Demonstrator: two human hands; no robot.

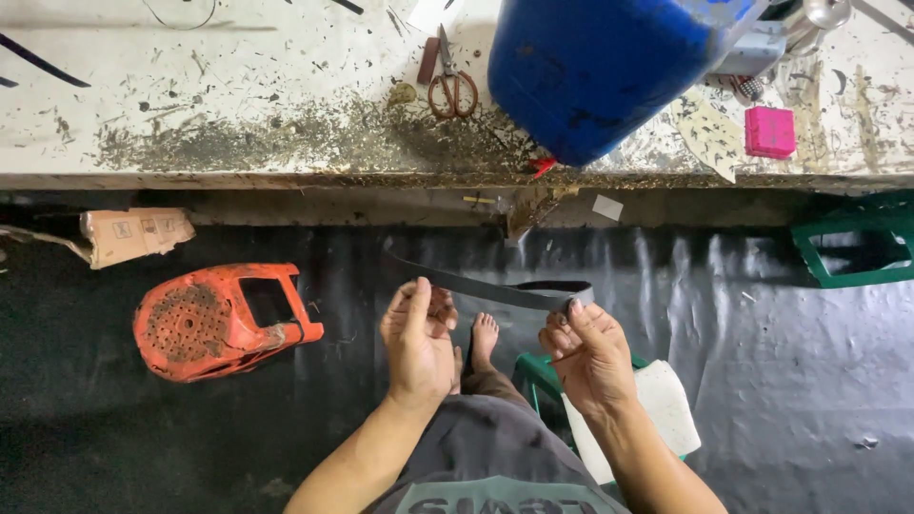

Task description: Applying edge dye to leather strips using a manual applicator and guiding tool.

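Note:
A long dark grey strap (pixel 495 287) stretches between my two hands, folded back on itself at its right end. My left hand (pixel 417 335) pinches the strap near its left part, fingers curled around it. My right hand (pixel 586 350) grips the folded right end between thumb and fingers. Both hands hover above my lap and bare foot (pixel 484 338), over a black sheet (pixel 724 324) on the floor.
A dirty white workbench (pixel 238 105) runs across the top, with scissors (pixel 451 84), a big blue drum (pixel 600 71) and a small pink box (pixel 769 131). An overturned orange stool (pixel 214 322) lies left. A green stool (pixel 852 249) stands right, a white-topped green one (pixel 657 409) beside me.

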